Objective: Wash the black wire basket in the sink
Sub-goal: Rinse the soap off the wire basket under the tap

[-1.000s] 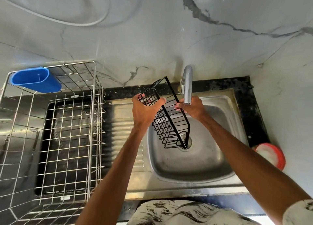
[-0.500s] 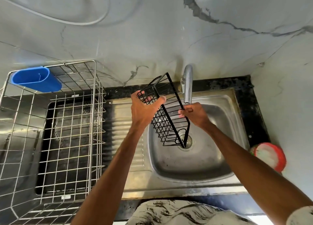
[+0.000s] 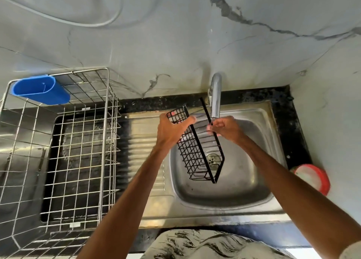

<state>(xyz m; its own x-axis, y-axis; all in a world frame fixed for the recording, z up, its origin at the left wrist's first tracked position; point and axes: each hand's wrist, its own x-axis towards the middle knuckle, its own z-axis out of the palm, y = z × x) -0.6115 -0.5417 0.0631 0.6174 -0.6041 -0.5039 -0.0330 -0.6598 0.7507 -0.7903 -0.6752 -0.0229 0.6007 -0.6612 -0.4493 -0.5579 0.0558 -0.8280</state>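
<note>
Over the sink (image 3: 244, 190) bowl, at the back edge of the worktop, we hold the basket (image 3: 197, 153) in the air, clear of the steel. Our left hand (image 3: 172, 132) is clamped on its upper end, thumb hooked over the rim. Our right hand (image 3: 224, 128) is curled round the right-hand rim wire, just under the tap (image 3: 214, 96) spout. We cannot tell for sure whether water is running. To do this step well, we judge that the left hand should hold steady while the right works along each wire in turn. We should also roll the basket, so the flow reaches the mesh corners. Its long axis slopes steeply from the tap down toward the front edge, the low end hanging above the drain (image 3: 212, 158). Its open side seems turned to the right.
</note>
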